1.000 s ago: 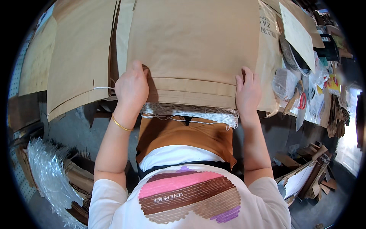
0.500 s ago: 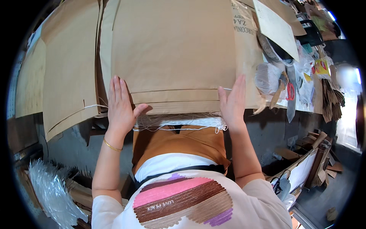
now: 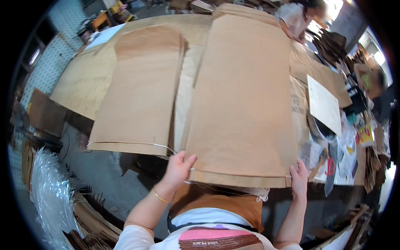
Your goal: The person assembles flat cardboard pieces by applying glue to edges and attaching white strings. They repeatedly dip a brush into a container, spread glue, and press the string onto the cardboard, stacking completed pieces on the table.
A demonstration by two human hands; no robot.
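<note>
With the left hand (image 3: 178, 167) and right hand (image 3: 298, 177) pinched closed on its near corners, the long brown kraft-paper sack (image 3: 243, 104) stretching away between them could skew or crease if one grip pulls harder, perhaps snagging the loose white strings (image 3: 261, 194) just below.

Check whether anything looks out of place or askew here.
One thing: the long grey blade-like strip beside the red-handled scissors juts off the pale wooden worktable, odd for a possibly sharp tool. The brown rectangular paper stack between the left hand and right hand shows no visible damage.
</note>
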